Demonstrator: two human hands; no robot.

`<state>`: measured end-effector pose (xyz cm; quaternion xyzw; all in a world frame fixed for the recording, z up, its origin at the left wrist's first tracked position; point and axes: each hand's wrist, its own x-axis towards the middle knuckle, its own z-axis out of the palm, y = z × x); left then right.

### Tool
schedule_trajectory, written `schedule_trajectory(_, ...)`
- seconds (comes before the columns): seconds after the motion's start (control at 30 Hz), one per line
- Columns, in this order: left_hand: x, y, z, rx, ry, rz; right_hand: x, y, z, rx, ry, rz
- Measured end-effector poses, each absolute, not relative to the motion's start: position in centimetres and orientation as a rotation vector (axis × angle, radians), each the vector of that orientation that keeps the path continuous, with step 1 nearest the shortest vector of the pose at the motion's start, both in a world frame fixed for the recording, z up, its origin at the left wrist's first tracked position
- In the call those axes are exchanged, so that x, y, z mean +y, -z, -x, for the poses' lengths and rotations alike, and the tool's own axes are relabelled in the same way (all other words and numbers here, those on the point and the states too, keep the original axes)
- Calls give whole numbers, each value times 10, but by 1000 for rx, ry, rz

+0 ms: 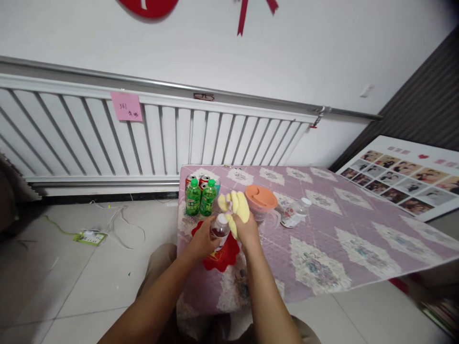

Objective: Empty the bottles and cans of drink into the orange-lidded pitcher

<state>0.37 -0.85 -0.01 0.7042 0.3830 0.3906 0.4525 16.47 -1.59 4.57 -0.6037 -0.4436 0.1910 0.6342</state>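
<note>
My left hand (204, 241) is closed around a clear bottle (221, 228) with a white cap and dark reddish contents. The bottle stands upright over a red scalloped mat (229, 255) near the table's front left. Just right of it, my right hand (246, 230) grips a bunched, soft yellow cloth (241, 206). Part of the cloth hangs close to the bottle's cap; whether they touch I cannot tell. Two green drink bottles (193, 198) with green caps stand behind my left hand, in front of several cans (204, 179).
An orange-lidded tub (261, 197) stands right of the cloth. Beside it a clear bottle (296, 213) lies on its side. A purple patterned cloth (319, 239) covers the table, which meets a white radiator (229, 136). Loose cables (116, 227) lie on the floor at left.
</note>
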Motion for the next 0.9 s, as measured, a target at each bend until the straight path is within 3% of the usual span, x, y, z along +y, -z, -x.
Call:
schedule_trajectory(0.2, -12, 1, -8, 966, -1002, -1657, -46, -27, -150, -759, -450, 1479)
schedule_trajectory(0.53, -7, 10, -11, 928, -1055, -1645, -64, 18, -135, -1011, -416, 1492)
schedule_trajectory(0.9, -2, 5, -11, 1001, -1045, -1685, -101, 5, -153, -670, -405, 1587)
